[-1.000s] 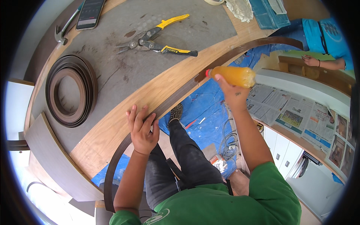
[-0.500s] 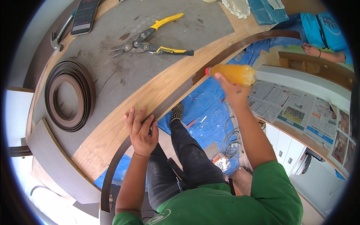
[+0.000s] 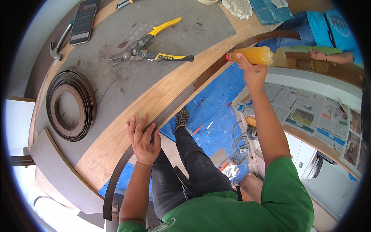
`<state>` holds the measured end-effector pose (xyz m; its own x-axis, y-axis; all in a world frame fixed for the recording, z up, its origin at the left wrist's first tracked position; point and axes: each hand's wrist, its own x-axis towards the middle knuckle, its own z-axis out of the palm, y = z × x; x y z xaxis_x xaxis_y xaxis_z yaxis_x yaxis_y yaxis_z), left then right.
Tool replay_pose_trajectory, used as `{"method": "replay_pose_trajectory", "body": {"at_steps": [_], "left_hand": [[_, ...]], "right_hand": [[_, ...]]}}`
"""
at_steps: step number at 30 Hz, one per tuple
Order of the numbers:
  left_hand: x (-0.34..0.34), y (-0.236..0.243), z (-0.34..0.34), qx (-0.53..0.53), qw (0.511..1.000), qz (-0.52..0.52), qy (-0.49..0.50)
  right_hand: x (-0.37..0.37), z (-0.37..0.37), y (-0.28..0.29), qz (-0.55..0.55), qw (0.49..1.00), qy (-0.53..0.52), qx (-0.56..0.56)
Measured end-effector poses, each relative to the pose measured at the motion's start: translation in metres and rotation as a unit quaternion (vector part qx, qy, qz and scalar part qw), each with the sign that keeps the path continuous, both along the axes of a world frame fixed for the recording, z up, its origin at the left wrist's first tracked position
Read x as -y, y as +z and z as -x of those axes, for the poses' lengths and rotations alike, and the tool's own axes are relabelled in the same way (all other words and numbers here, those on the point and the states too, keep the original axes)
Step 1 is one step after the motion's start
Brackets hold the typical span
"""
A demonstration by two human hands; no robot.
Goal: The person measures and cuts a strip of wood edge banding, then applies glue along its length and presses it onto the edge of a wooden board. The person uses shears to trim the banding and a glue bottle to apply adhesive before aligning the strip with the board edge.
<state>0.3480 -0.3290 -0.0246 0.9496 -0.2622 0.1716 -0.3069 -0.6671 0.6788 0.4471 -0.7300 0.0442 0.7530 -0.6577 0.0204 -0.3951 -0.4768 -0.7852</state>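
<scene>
My right hand [image 3: 253,75] grips a clear plastic bottle [image 3: 255,55] of amber liquid, its red cap tilted down toward a long brown edge-banding strip [image 3: 176,101]. The strip lies along the edge of a curved wooden board [image 3: 143,104], and both its ends run past my hands. A darker, wet-looking stretch starts about the strip's middle and runs toward the far right, beneath the bottle. With fingers spread and stretched out, my left hand [image 3: 143,145] rests on the near part of the strip and the board's edge. The bottle's nozzle seems close to the strip; contact is unclear.
On the grey worktop [image 3: 112,91] lie yellow-handled snips [image 3: 148,48], a coil of brown banding [image 3: 71,106], a phone [image 3: 84,21] and a hammer [image 3: 58,48]. A person in a blue shirt [image 3: 340,29] is at the far right. Newspapers [image 3: 305,112] cover a side counter.
My right hand has moved the bottle up and to the right along the strip. The darker stretch remains behind it. My left hand stays in place on the strip.
</scene>
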Motion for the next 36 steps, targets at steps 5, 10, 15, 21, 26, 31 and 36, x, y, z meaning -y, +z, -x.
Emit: {"method": "replay_pose_trajectory", "body": {"at_steps": [5, 10, 15, 21, 26, 31, 36], "left_hand": [[0.001, 0.002, -0.001, -0.001, 1.000, -0.002, -0.001], [0.001, 0.003, -0.001, -0.005, 1.000, -0.001, -0.002], [-0.001, 0.002, -0.001, -0.004, 1.000, 0.002, 0.000], [-0.001, 0.002, 0.000, -0.005, 1.000, 0.001, 0.003], [-0.001, 0.003, -0.001, -0.013, 1.000, 0.008, 0.004], [-0.002, 0.000, 0.001, -0.013, 1.000, 0.015, 0.008], [-0.005, 0.001, 0.000, -0.022, 0.999, 0.030, 0.000]], "right_hand": [[-0.020, 0.007, 0.002, 0.008, 0.999, 0.041, -0.018], [-0.016, 0.004, -0.007, 0.103, 0.989, 0.108, 0.010], [0.006, -0.017, -0.008, 0.032, 0.999, 0.043, 0.003], [-0.050, 0.015, -0.006, 0.010, 0.995, 0.102, -0.010], [-0.064, 0.004, 0.008, 0.019, 0.992, 0.117, 0.032], [-0.089, 0.009, 0.021, -0.039, 0.996, 0.064, -0.048], [-0.116, 0.033, 0.009, -0.052, 0.992, 0.118, 0.005]]}}
